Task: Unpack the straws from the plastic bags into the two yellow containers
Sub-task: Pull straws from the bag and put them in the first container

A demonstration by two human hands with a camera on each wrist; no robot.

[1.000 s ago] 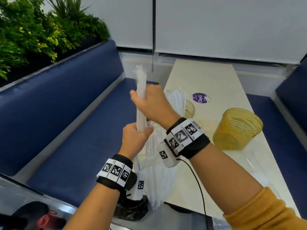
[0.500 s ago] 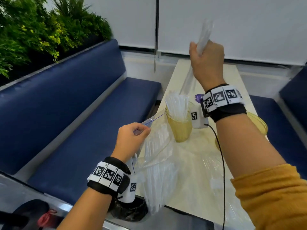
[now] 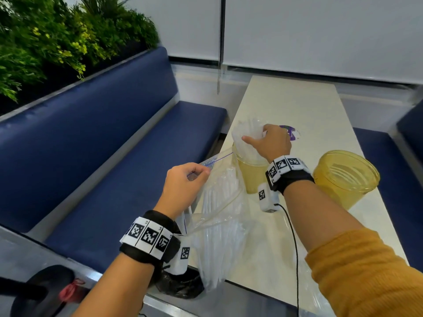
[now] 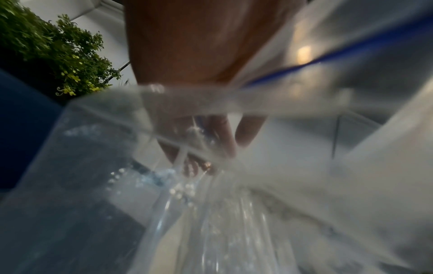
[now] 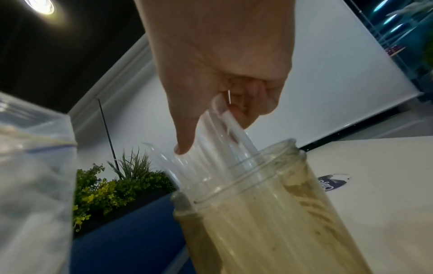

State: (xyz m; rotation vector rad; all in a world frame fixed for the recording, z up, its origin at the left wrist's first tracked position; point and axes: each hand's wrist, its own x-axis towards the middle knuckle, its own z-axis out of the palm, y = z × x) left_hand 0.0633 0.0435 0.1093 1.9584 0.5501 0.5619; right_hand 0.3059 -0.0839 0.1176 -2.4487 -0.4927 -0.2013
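My right hand grips the tops of a bunch of clear straws that stand in the left yellow container at the table's left edge. In the right wrist view my fingers curl round the straws just above the container's rim. My left hand pinches the blue-lined edge of a clear plastic bag with several straws inside, held off the table's near left side. The bag fills the left wrist view. The right yellow container holds nothing.
A purple sticker lies on the cream table behind my right hand. A black bag sits below the table's near corner. Blue benches flank the table, with plants behind the left one. Loose clear plastic lies near me.
My right hand pulled a bunch of straws up out of the bag, swung it right and lowered it into the left container. My left hand kept hold of the bag's edge.
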